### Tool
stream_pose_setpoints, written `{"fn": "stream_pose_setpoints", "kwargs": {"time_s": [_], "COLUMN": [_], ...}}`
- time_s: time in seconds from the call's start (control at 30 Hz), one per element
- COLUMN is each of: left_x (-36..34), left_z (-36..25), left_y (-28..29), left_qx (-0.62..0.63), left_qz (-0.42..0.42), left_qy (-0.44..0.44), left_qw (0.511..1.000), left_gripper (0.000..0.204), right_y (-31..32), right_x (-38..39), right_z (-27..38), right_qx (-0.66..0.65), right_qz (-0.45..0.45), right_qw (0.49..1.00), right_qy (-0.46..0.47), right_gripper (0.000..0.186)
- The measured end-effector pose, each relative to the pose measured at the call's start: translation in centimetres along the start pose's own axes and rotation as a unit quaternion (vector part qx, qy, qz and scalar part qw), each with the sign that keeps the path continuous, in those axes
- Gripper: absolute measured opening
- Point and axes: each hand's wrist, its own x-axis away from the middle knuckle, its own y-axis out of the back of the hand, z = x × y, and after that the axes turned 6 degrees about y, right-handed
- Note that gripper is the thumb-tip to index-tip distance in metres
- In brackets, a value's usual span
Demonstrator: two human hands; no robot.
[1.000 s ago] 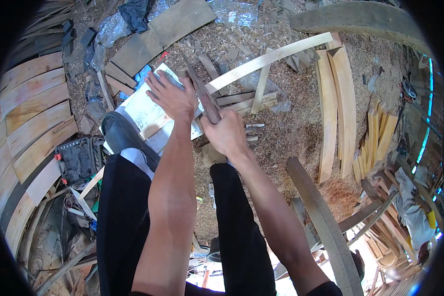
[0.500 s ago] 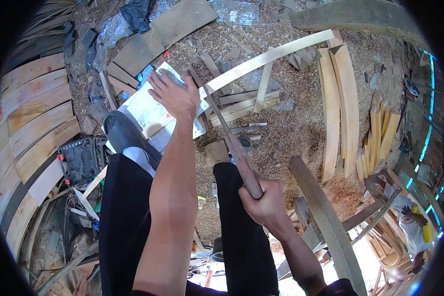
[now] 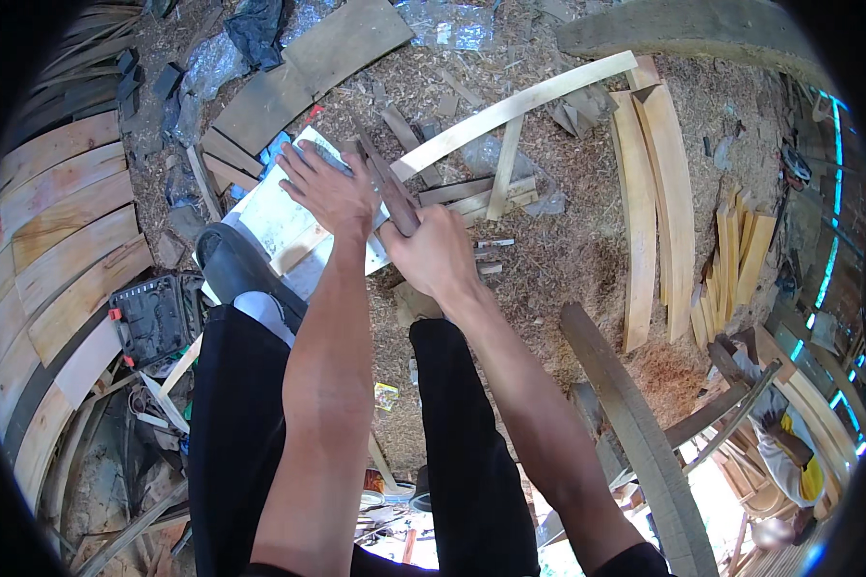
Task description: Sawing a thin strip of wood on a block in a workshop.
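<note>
My left hand (image 3: 332, 192) lies flat, fingers spread, pressing on a long pale curved wooden strip (image 3: 515, 108). The strip rests across a white slab-like block (image 3: 260, 213), and my hand covers part of it. My right hand (image 3: 435, 252) is closed around the wooden grip of a saw (image 3: 392, 183). Its narrow blade crosses the strip just right of my left hand; the exact contact is hard to make out. My shoe (image 3: 245, 264) is against the strip's near end on the block.
Sawdust and wood scraps cover the ground. Curved planks (image 3: 645, 212) lie at right, beside shorter pale pieces (image 3: 741, 260). An open black tool case (image 3: 152, 322) is at left. A heavy curved beam (image 3: 635, 433) rises near my right arm. Another person (image 3: 789, 452) is at far right.
My right hand has pushed the saw forward and left, from beside my knee up close to my left hand. The left hand stays pressed on the strip.
</note>
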Motion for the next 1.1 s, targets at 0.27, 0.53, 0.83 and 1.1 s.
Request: {"fn": "stream_pose_setpoints", "kwargs": {"time_s": [0.27,0.53,0.83,1.1], "left_x": [0.1,0.2,0.1,-0.1], "left_z": [-0.1,-0.5,0.6,0.1], "left_y": [0.4,-0.3,0.0,0.0], "left_qx": [0.019,0.016,-0.007,0.004], "left_qz": [-0.01,-0.017,-0.011,-0.006], "left_qy": [0.011,0.008,-0.001,-0.009], "left_qw": [1.0,1.0,1.0,1.0], "left_gripper": [0.067,0.067,0.068,0.067], "right_y": [3.1,6.6,2.5,-0.9], "right_x": [5.6,14.0,5.6,-0.7], "right_z": [0.7,-1.7,-0.9,-1.3], "right_qx": [-0.019,-0.024,0.013,0.001], "right_qz": [0.018,0.039,0.015,-0.005], "right_qw": [1.0,0.999,0.999,1.0], "right_qy": [0.007,-0.018,0.035,0.019], "right_gripper": [0.027,0.015,0.027,0.036]}}
